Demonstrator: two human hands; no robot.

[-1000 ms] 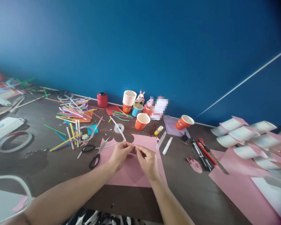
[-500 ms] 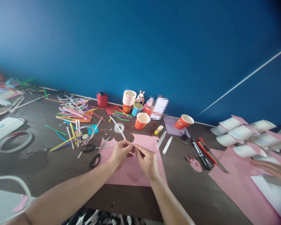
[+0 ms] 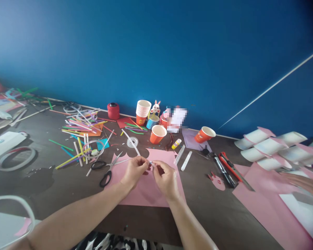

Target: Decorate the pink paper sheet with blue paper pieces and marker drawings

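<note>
My left hand (image 3: 136,170) and my right hand (image 3: 165,176) meet fingertip to fingertip above a pink sheet of paper (image 3: 143,198). Between their pinched fingers is a tiny whitish piece, too small to name. The sheet's upper left edge has curved cut-outs. Black-handled scissors (image 3: 109,169) lie partly open on its left edge, beside my left wrist. A white strip (image 3: 131,142) slants down toward my left hand, across a roll of clear tape (image 3: 132,142). Right of the sheet are two clear plastic sticks, one of them a white-ended stick (image 3: 186,161).
Behind my hands stand an orange paper cup (image 3: 158,134), a cup stack (image 3: 143,111) and a glue stick (image 3: 176,144). Colourful strips (image 3: 83,125) pile up at left. Rightward lie a red cutter (image 3: 231,166), a pink rabbit cut-out (image 3: 217,182), paper tubes (image 3: 271,146) and another person's hand (image 3: 302,182).
My fingertips have drawn slightly apart, and the small whitish piece now shows between them. The other person's hand at right has shifted a little.
</note>
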